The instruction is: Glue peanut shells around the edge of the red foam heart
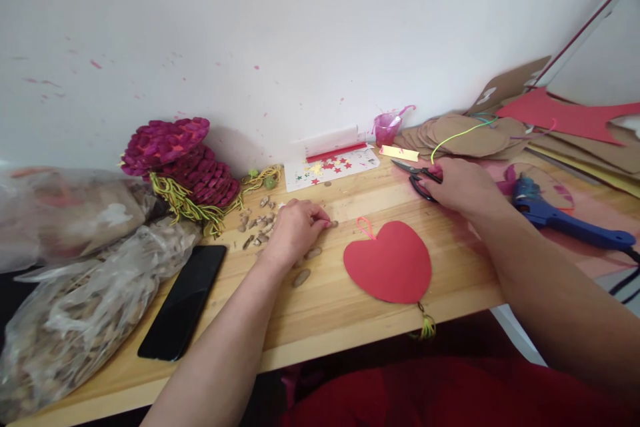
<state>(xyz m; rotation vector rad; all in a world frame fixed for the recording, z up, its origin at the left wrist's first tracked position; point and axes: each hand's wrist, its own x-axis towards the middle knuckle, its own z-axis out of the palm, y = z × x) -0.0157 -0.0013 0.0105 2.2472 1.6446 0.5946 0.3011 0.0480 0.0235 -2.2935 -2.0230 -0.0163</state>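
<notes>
A red paper heart [390, 263] with an orange loop at its top and a yellow-green tassel at its lower tip lies flat between my hands. My left hand [299, 227] rests on the wood, its fingers bent and pinched at a small brown shell [334, 223]. Several more brown shells [261, 221] are scattered beside and under it. My right hand [460, 187] has its fingers closed at the handles of black scissors [417, 177], whose blades point left, near the table surface.
Left are a stack of purple shell-covered pieces [190, 167], a plastic bag of shells [100, 307] and a black phone [184, 300]. Star stickers [330, 167] and a purple cup [387, 128] stand at the back. Brown cardboard pieces [460, 133] and a blue glue gun [575, 220] lie right.
</notes>
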